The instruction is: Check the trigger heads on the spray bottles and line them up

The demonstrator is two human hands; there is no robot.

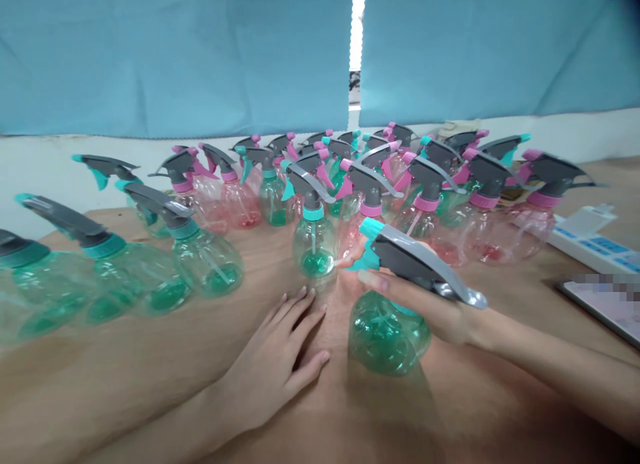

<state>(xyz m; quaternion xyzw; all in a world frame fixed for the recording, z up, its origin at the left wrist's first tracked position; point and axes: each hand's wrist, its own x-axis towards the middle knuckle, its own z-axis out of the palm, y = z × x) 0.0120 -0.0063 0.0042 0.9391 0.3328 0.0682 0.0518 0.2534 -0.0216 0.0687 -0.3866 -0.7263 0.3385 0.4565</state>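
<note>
My right hand [435, 304] is wrapped round the neck of a green spray bottle [387, 334], just below its grey head with a teal nozzle and trigger. The bottle is tilted a little, and I cannot tell whether its base touches the table. Flat on the brown table [200, 357] lies my left hand [275, 357], fingers spread, holding nothing. Beyond its fingertips another green spray bottle [315, 244] with a teal collar stands upright.
Several green spray bottles [205, 264] form a row at the left. Many pink spray bottles [370, 207], mixed with green ones, crowd the back. At the right are a white power strip [595, 241] and a dark-edged phone or tablet [605, 304]. A blue curtain [175, 57] hangs behind.
</note>
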